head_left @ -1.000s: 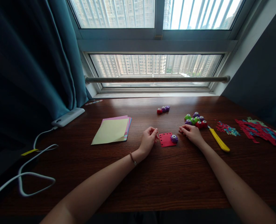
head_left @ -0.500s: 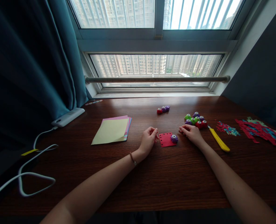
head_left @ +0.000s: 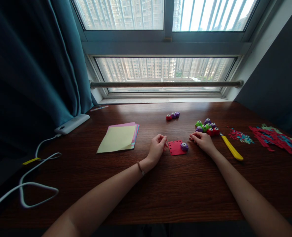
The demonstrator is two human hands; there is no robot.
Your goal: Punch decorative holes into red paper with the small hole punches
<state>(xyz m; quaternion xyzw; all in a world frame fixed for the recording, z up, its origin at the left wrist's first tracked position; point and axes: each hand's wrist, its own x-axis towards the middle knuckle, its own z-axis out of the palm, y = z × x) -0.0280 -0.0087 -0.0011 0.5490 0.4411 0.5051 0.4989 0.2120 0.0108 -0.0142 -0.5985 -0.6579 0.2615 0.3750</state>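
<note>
A small red paper square (head_left: 175, 148) lies flat on the table, with small holes along its edges. A purple craft punch (head_left: 184, 146) sits over its right side. My left hand (head_left: 158, 148) rests just left of the paper, fingers curled in and nothing visible in them. To the right of the punch lies my right hand (head_left: 202, 141), thumb and fingers drawn together, with no object showing. Close behind it stands a cluster of green, purple and red craft punches (head_left: 207, 126). Neither hand touches the purple punch.
A yellow-handled knife (head_left: 232, 148) lies right of my right hand. Beyond are tiny paper bits (head_left: 241, 136) and red, blue and green paper strips (head_left: 274, 138). Coloured paper sheets (head_left: 117, 139) lie left; three punches (head_left: 173, 115) stand farther back. A white cable (head_left: 38, 184) loops at far left.
</note>
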